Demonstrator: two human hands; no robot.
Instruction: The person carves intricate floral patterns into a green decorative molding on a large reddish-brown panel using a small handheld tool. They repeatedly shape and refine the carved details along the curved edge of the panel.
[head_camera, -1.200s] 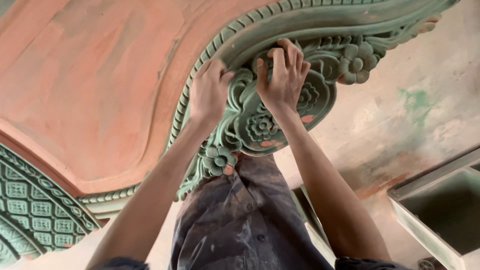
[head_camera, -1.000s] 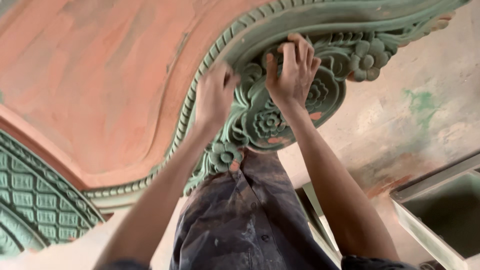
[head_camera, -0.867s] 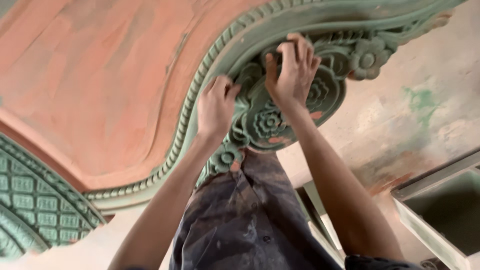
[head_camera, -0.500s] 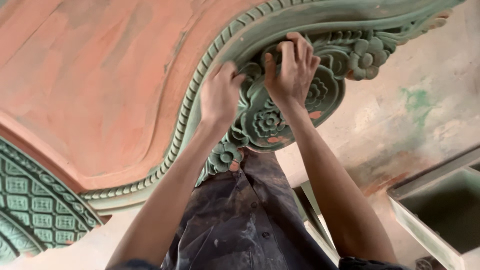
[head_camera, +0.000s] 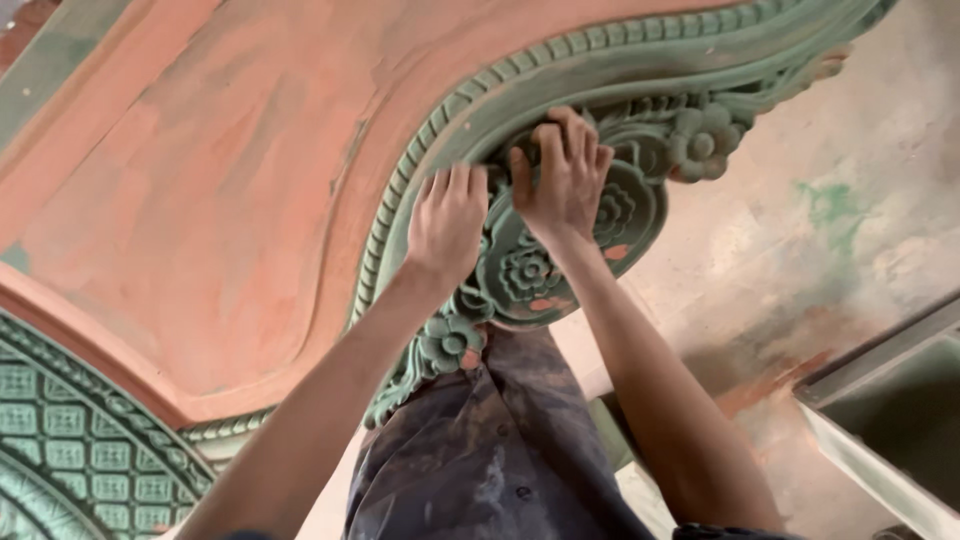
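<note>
Both hands pressed flat, fingers spread — left hand (head_camera: 447, 222), right hand (head_camera: 562, 180) — gripping nothing, on the green floral carving (head_camera: 530, 270).

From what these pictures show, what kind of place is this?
Probably a workshop for ornamental mouldings or decorative casts. Both hands, left hand and right hand, press on a green carved floral border edging a large terracotta-coloured panel. A green lattice-patterned piece lies nearby on a paint-stained floor.
</note>
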